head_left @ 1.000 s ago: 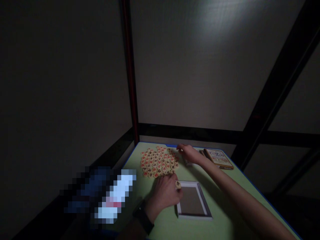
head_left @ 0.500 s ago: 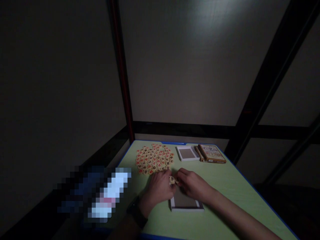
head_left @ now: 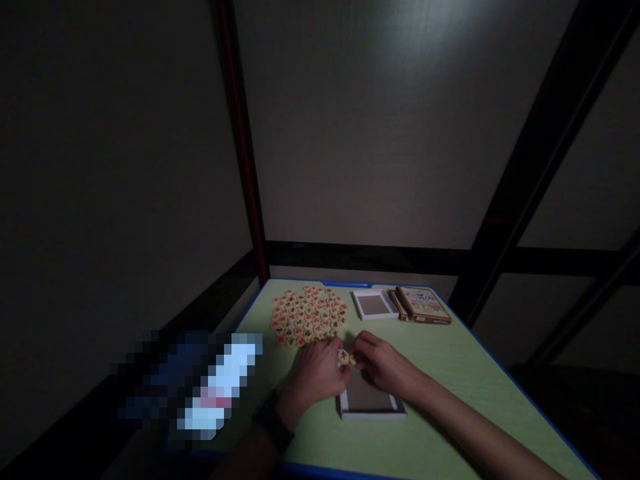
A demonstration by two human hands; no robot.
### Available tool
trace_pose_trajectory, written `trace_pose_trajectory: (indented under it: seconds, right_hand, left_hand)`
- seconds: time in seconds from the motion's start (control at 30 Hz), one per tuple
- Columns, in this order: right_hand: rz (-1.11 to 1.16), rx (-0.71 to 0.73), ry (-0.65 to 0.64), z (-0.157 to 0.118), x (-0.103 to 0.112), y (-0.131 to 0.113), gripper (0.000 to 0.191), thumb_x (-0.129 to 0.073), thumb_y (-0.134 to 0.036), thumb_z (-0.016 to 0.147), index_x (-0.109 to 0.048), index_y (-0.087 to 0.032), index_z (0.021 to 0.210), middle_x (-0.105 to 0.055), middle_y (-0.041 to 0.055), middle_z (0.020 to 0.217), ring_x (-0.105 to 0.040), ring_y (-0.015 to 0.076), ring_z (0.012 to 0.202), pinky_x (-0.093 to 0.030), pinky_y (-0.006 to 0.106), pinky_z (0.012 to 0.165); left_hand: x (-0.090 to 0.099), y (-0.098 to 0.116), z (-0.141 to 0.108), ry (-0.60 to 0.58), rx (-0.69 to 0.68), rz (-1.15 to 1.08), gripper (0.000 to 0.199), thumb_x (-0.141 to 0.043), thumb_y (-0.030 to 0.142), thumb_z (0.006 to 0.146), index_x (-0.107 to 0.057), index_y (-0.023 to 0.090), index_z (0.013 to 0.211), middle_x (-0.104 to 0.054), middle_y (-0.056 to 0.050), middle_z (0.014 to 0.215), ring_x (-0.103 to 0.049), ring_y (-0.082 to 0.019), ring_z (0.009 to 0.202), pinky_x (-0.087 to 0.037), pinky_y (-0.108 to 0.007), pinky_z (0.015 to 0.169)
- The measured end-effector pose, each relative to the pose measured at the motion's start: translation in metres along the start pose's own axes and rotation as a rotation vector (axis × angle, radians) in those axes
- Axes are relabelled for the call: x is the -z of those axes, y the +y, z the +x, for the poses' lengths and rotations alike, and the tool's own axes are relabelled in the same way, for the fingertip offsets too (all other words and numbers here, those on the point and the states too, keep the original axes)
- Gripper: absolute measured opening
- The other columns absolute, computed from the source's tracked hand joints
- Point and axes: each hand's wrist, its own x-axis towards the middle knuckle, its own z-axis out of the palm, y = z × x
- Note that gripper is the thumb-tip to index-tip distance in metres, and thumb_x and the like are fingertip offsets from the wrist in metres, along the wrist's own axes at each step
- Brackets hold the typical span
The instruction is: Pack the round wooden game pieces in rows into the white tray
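Note:
Many round wooden pieces with red or black characters [head_left: 307,317] lie spread on the green table, left of centre. My left hand [head_left: 323,373], with a dark watch on the wrist, is closed at the far left part of a shallow white-rimmed tray [head_left: 373,415]. A round piece with a black character [head_left: 343,357] shows at its fingertips. My right hand [head_left: 383,363] is closed just to the right, its fingers pinching another small round piece [head_left: 353,360] beside the first. Both hands hang over the tray's far edge and partly hide it.
A second white-rimmed tray [head_left: 375,305] lies at the back of the green table [head_left: 460,407], beside brown printed boxes or lids [head_left: 425,305]. A pixelated bright shape [head_left: 223,387] covers the left side.
Both hands stay nearly in place. The piece in the right fingers shows a little more of its face, and the whole view has shifted up slightly.

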Motion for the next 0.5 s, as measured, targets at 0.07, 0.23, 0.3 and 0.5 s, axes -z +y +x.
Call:
trace_pose_trajectory:
  seconds: [0.07,0.23,0.3,0.5]
  right_hand:
    - [-0.01,-0.004,-0.021,-0.0003,0.0022,-0.0018,0.03,-0.051,0.003,0.073,-0.061,-0.018,0.093,-0.059,0.0062,0.094,-0.059,0.0182,0.082,-0.046,0.027,0.072]
    - [-0.055,-0.046,-0.054,-0.0014,0.0073,-0.0072,0.025,-0.054,-0.002,0.075,-0.062,-0.017,0.094,-0.059,0.0067,0.096,-0.06,0.0185,0.082,-0.047,0.027,0.072]
    - [-0.08,-0.066,-0.06,-0.0011,0.0073,-0.0084,0.022,-0.053,-0.004,0.077,-0.062,-0.017,0.092,-0.059,0.007,0.095,-0.06,0.0186,0.082,-0.048,0.028,0.072]
    - [-0.121,-0.074,-0.075,0.0003,0.0045,-0.0087,0.026,-0.05,0.0,0.076,-0.064,-0.016,0.091,-0.06,0.0069,0.092,-0.061,0.0181,0.08,-0.047,0.027,0.07]
  left_hand:
    - [-0.0001,0.0002,0.0001,0.006,-0.005,0.001,0.024,-0.058,0.029,0.081,-0.061,0.022,0.104,-0.073,-0.007,0.105,-0.068,-0.025,0.098,-0.051,-0.034,0.085]
    - [0.0004,0.0023,-0.0004,-0.007,0.018,0.011,0.024,-0.057,0.03,0.082,-0.061,0.023,0.104,-0.073,-0.007,0.105,-0.067,-0.024,0.098,-0.051,-0.033,0.085]
    - [0.0003,0.0024,-0.0005,-0.012,0.024,0.02,0.024,-0.057,0.03,0.082,-0.061,0.023,0.105,-0.073,-0.007,0.106,-0.067,-0.025,0.099,-0.051,-0.033,0.086]
    - [-0.0032,-0.0019,0.0003,0.011,-0.005,0.012,0.023,-0.058,0.03,0.081,-0.06,0.023,0.103,-0.073,-0.008,0.104,-0.068,-0.025,0.096,-0.051,-0.034,0.084]
